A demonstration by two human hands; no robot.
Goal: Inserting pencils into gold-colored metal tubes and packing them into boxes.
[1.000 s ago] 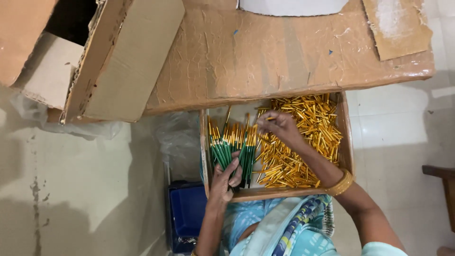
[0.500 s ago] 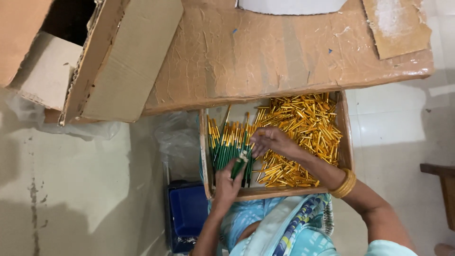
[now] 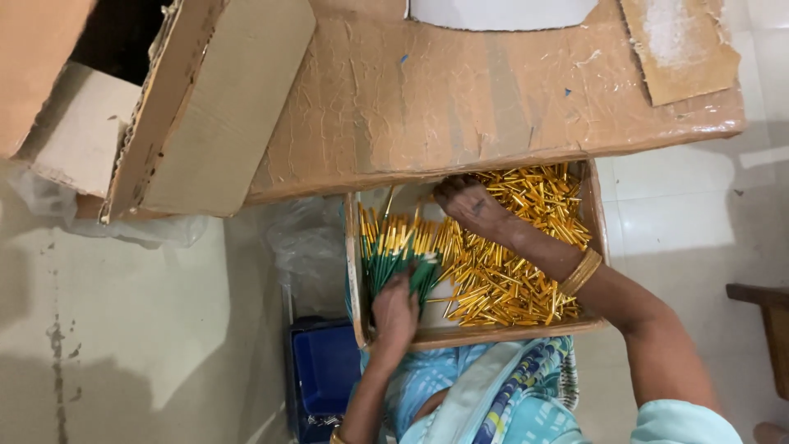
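Head view: an open brown cardboard carton (image 3: 205, 115) lies tilted at the left on the paper-covered table (image 3: 460, 99). Below it sits a blue crate (image 3: 325, 370). A shallow cardboard tray (image 3: 477, 333) holds green pens with gold caps (image 3: 394, 247), which the left hand (image 3: 394, 308) grips in a bunch. The right hand (image 3: 472, 205) reaches, fingers curled, into the loose gold caps (image 3: 509, 279); I cannot tell what it grasps.

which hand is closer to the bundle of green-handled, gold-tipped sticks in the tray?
Left. The left hand lies on the bundle of green-handled, gold-tipped sticks. The right hand is beside it, over the loose pile of gold metal tubes.
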